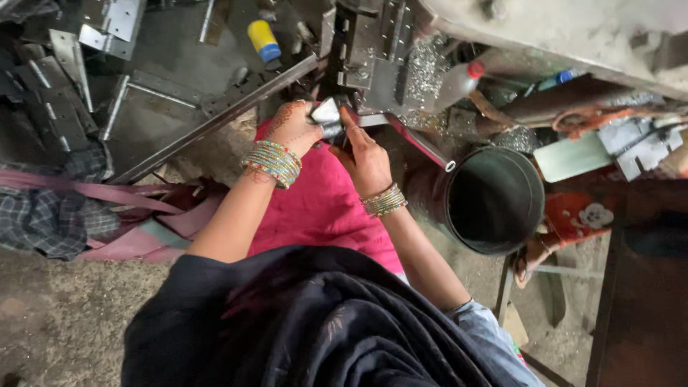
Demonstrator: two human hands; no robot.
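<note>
My left hand [292, 127] and my right hand [367, 159] meet at a small shiny metal piece [326, 113], just under the grey machine head [380, 54]. The left hand's fingers grip the piece from the left. My right hand pinches it from below and to the right, thumb pointing up. Both wrists wear stacks of bangles. Pink cloth [322, 208] lies under my forearms.
A dark round bucket [493, 201] stands to the right. A long metal bar [215, 118] slants on the left beside stacked metal brackets [57, 86]. A yellow and blue bottle [264, 39] and a clear red-capped bottle [459, 82] lie near the machine. Metal shavings cover the base.
</note>
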